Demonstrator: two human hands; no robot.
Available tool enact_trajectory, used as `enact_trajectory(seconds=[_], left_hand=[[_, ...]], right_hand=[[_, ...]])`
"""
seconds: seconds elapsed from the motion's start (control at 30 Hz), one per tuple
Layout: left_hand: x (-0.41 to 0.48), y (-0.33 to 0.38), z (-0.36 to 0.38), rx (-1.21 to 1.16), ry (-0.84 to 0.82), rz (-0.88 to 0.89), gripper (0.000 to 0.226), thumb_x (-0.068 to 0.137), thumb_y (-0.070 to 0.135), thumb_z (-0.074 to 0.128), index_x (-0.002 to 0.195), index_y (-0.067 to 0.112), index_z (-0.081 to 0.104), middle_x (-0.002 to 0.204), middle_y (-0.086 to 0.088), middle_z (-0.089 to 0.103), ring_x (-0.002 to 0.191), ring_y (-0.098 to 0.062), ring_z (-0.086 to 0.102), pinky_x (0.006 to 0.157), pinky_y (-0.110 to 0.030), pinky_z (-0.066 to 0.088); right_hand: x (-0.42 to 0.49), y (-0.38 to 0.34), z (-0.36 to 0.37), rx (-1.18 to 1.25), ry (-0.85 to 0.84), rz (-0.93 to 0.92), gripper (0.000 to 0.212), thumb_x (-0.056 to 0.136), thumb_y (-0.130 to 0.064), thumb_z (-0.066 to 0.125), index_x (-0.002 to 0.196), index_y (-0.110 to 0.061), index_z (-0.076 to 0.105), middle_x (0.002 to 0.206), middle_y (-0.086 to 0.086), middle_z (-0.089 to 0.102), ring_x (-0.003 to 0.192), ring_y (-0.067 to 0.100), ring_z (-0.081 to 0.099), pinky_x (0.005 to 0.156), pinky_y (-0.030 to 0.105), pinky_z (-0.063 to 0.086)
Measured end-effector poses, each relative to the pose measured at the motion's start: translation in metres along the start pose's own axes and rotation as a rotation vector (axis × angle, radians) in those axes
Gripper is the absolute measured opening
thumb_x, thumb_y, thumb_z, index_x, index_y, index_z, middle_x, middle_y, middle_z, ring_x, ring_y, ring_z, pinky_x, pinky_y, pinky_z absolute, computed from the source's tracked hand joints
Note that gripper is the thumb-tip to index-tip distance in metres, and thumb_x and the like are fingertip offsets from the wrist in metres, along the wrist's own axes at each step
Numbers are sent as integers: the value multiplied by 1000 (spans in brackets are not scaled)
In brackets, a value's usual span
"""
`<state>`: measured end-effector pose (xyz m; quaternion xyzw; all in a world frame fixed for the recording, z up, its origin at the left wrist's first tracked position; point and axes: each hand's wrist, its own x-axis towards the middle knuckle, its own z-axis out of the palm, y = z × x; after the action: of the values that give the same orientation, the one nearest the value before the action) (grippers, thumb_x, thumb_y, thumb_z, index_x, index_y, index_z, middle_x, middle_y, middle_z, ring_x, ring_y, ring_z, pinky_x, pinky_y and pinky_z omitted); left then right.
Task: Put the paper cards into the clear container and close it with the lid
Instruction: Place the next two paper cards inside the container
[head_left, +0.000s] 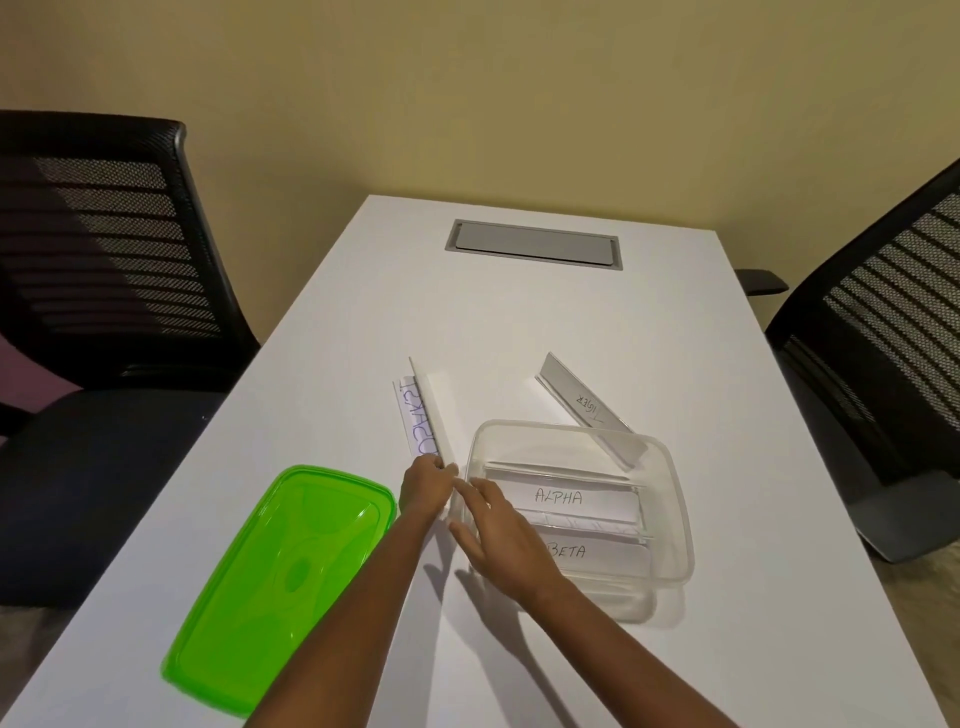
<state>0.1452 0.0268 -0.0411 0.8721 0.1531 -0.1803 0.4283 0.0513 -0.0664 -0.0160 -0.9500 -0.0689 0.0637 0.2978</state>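
The clear, round-cornered plastic container (670, 499) sits under and just right of the right hand (501, 535), holding folded white paper cards (582, 501) marked ALPHA and BETA. That hand lies flat, fingers spread on the container's left rim, gripping nothing. The left hand (426, 486) pinches the near end of a folded white card (434, 415). A glossy translucent green lid (270, 587) rests left of both.

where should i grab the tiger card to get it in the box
Pinch the tiger card at its raised far end, coming from above and behind the box. It leans tilted across the far rim, near end already inside, so that free upper end is clear of both hands and the other cards.
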Motion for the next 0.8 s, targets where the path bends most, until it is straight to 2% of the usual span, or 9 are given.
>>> enact_trajectory(seconds=[0.07,0.13,0.2,0.33,0.43,0.57,0.63,0.7,0.8], left_hand=[[-2,2,-2,-21,20,-6,19,88,8,48,79,-2,61,102,-30,67,90,-37,64,80,-40,52],[-3,4,-5,-68,67,-22,27,91,9,44,104,-8,60,114,-28,66,103,-40,64,90,-43,54],[-6,5,-10,-124,132,-15,32,93,11,39,111,-8,58,117,-28,65,106,-41,62,92,-45,52],[-12,6,-28,-310,253,40,32,96,12,35,104,-9,58,103,-32,68,93,-41,67,85,-42,51],[-18,6,-41,-449,282,73,32,98,11,35,105,-10,58,73,-22,60,70,-35,60,78,-42,52],[-35,13,-51,-654,237,145,26,99,7,33,109,-3,55,71,-15,54,52,-20,51,57,-29,46],[-48,18,-52,-736,192,176,21,100,7,33,97,1,53,64,-10,52,47,-14,57,52,-22,48],[-62,24,-51,-788,133,210,29,101,7,33,77,8,50,63,-7,50,37,-1,59,43,-13,49],[-83,31,-45,-827,38,254,35,101,6,33,70,13,47,65,-8,50,34,2,59,40,-9,49]], right_hand=[[-2,0,-2,40,19,-2,48,99,-34,36,145,-19,30,144,5,39,130,18,43,100,26,37],[-4,0,-3,63,36,3,47,99,-34,36,144,-21,30,145,3,38,131,16,42,102,26,38],[-5,-1,-5,74,46,13,47,99,-35,37,144,-21,31,146,3,38,132,16,42,103,26,38],[-8,-3,-11,102,76,17,46,99,-34,39,142,-18,35,145,2,39,133,15,41,103,22,35],[-11,-5,-17,140,114,17,43,99,-30,41,140,-16,38,143,3,42,133,14,40,104,19,30],[-15,-11,-28,246,175,64,41,98,-30,44,136,-14,43,140,4,47,128,15,46,101,17,32],[-14,-16,-35,317,193,106,42,98,-30,45,136,-11,45,140,6,48,128,18,48,106,26,37],[-13,-21,-43,391,214,150,43,98,-29,45,135,-8,46,140,9,49,125,21,52,106,32,41],[-10,-27,-57,489,251,233,44,98,-30,43,134,-6,48,139,11,53,124,22,53,98,23,39]])
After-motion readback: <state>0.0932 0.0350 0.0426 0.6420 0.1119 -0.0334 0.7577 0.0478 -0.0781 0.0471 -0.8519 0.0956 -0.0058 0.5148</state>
